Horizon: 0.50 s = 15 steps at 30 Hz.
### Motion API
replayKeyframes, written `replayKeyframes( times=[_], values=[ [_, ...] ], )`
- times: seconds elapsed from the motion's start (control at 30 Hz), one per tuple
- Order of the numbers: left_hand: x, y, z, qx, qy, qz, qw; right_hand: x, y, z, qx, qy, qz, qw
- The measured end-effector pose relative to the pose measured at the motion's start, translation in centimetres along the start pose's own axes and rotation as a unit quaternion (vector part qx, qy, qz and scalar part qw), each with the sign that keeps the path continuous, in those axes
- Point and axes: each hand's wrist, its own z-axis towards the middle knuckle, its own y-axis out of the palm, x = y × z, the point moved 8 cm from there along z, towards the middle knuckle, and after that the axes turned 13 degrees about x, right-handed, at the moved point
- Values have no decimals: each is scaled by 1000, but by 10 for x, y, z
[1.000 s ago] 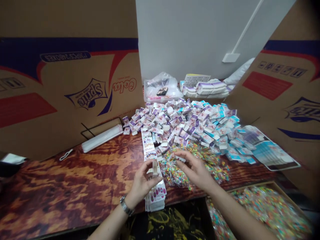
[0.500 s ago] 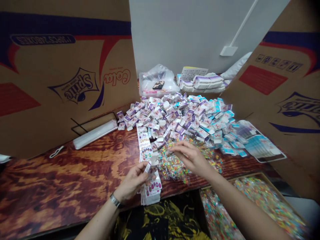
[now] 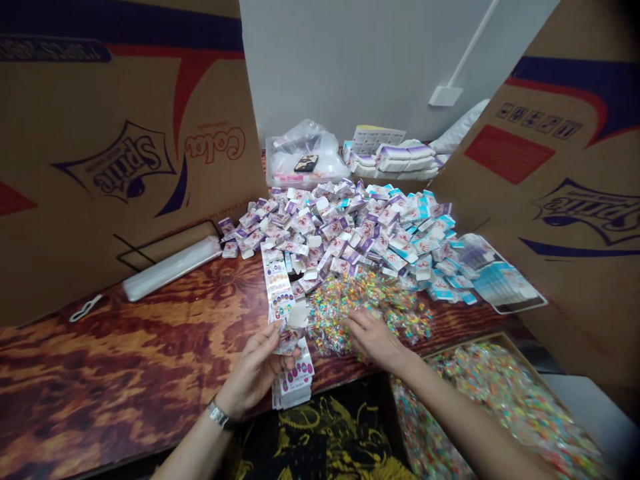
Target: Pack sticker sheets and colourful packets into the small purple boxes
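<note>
My left hand, with a watch on its wrist, is closed on a small white folded box held just above a stack of printed cards at the table's front edge. My right hand rests on a pile of clear packets of colourful beads, fingers curled onto the packets; whether it grips one I cannot tell. A strip of printed cards runs back from the stack. Behind lies a big heap of small purple and teal boxes.
Large brown cardboard sheets stand at the left and right. A rolled plastic tube lies at the left. A tray of colourful packets sits lower right. Plastic bags and flat carton stacks are at the back.
My right hand has dropped from above the bead packets down onto them and nearer to me. My left hand keeps the small white box and has shifted slightly left.
</note>
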Motion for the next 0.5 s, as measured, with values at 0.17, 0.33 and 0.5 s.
replayKeyframes(
  times=[0.17, 0.33, 0.5],
  values=[
    [-5, 1, 3, 0, -11, -9, 1000, 0, 17, -21, -48, -33, -5, 998],
    [-9, 7, 5, 1, -14, -5, 1000, 11, 23, -11, -62, -11, 7, 998],
    [-6, 6, 3, 1, -10, -5, 1000, 19, 16, -1, -38, 14, 36, 999]
  ],
)
